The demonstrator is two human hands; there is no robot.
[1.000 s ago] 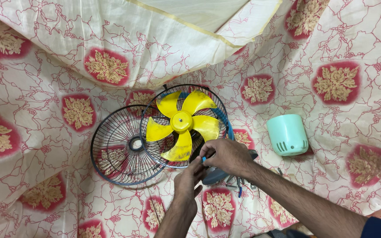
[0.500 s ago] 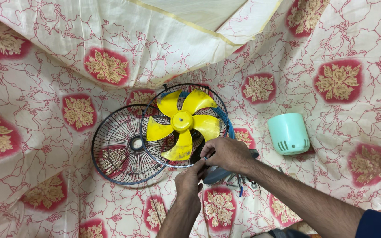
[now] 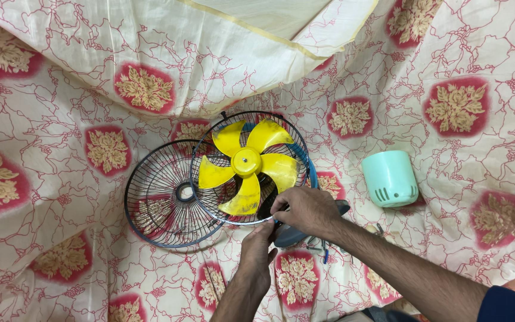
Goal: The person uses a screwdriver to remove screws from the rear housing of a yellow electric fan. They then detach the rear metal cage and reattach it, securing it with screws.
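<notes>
On the patterned bedsheet (image 3: 61, 119), the fan lies partly taken apart. Its front grille (image 3: 165, 203) is already off and rests flat, overlapping the left edge of the rear grille (image 3: 293, 134). The yellow blade (image 3: 247, 164) is still mounted on its hub. My right hand (image 3: 306, 210) is clenched on the lower rim of the rear grille; my left hand (image 3: 256, 250) pinches just beneath it. The mint-green motor cover (image 3: 390, 177) sits apart, to the right.
</notes>
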